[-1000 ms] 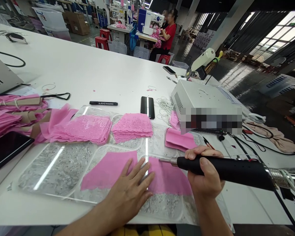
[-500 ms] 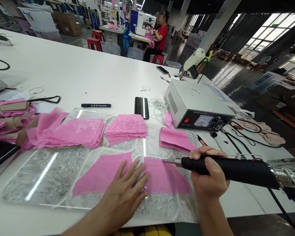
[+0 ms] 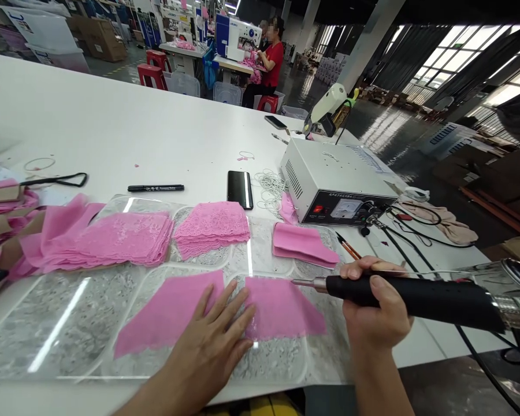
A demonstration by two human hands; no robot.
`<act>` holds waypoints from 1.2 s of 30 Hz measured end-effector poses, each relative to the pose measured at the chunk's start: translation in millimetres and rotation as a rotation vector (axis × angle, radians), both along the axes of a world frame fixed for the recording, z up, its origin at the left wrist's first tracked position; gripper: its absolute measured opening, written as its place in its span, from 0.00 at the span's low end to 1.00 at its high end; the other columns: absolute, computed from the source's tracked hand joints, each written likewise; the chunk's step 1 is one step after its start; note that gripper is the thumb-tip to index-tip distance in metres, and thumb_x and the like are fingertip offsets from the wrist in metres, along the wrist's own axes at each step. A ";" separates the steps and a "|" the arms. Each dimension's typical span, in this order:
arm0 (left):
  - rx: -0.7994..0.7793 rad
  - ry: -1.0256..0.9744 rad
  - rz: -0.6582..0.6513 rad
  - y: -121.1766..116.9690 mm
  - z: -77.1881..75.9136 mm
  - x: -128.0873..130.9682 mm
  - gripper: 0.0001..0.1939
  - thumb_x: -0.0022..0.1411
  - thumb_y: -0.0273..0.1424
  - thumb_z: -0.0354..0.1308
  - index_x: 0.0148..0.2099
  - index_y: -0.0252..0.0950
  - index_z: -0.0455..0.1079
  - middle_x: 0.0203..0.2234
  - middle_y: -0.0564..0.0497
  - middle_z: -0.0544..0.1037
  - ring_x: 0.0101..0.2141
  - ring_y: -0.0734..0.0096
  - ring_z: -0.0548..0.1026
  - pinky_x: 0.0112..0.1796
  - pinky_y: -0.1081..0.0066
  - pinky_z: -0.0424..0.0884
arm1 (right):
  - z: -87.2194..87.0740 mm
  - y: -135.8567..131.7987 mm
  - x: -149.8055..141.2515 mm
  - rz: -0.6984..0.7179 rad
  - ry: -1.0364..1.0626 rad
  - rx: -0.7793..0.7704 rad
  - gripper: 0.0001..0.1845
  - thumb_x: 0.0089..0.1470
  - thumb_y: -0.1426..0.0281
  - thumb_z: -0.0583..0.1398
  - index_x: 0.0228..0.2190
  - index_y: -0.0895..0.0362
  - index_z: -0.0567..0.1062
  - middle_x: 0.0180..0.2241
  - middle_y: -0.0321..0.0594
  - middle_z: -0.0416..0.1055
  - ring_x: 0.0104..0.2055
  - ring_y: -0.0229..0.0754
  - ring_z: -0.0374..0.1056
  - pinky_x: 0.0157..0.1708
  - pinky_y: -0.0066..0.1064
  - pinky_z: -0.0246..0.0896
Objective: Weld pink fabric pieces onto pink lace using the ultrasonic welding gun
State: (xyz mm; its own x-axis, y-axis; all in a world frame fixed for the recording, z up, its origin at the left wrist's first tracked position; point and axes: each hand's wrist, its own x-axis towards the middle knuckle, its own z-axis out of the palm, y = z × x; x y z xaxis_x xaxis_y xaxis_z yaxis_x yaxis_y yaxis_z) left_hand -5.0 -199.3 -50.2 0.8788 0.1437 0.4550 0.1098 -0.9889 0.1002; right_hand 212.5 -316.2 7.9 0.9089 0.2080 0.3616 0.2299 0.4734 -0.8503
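Note:
My left hand [image 3: 210, 338] lies flat with fingers spread over two pink fabric pieces, pressing near their facing edges. The left fabric piece [image 3: 164, 315] and the right fabric piece [image 3: 281, 312] lie side by side on a clear sheet with a grey marbled pattern [image 3: 91, 318]. In my right hand [image 3: 379, 312] is a black handheld ultrasonic welder [image 3: 433, 297], held roughly level. Its thin metal tip is at the upper right corner of the right piece; whether it touches the cloth, I cannot tell.
Behind the pieces stand two stacks of pink lace [image 3: 125, 234] [image 3: 212, 228] and a folded pink cloth [image 3: 303, 245]. A grey power box [image 3: 338, 179] with a meter stands right. A phone [image 3: 240, 189] and marker [image 3: 156, 188] lie beyond. A person [image 3: 271, 63] sits at a sewing machine.
The welder's tip has moved right along the top edge of the right fabric piece to its corner. My left hand stays spread on the cloth. The view has turned slightly right.

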 end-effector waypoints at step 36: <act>0.085 0.080 -0.065 3.8 2.2 -1.2 0.21 0.67 0.29 0.51 0.61 0.37 0.65 0.61 0.50 0.65 0.65 0.56 0.52 0.65 0.51 0.35 | -5.3 0.7 5.8 -0.038 -0.025 -0.004 0.05 0.41 0.71 0.61 0.25 0.56 0.69 0.27 0.33 0.66 0.24 0.36 0.63 0.26 0.34 0.63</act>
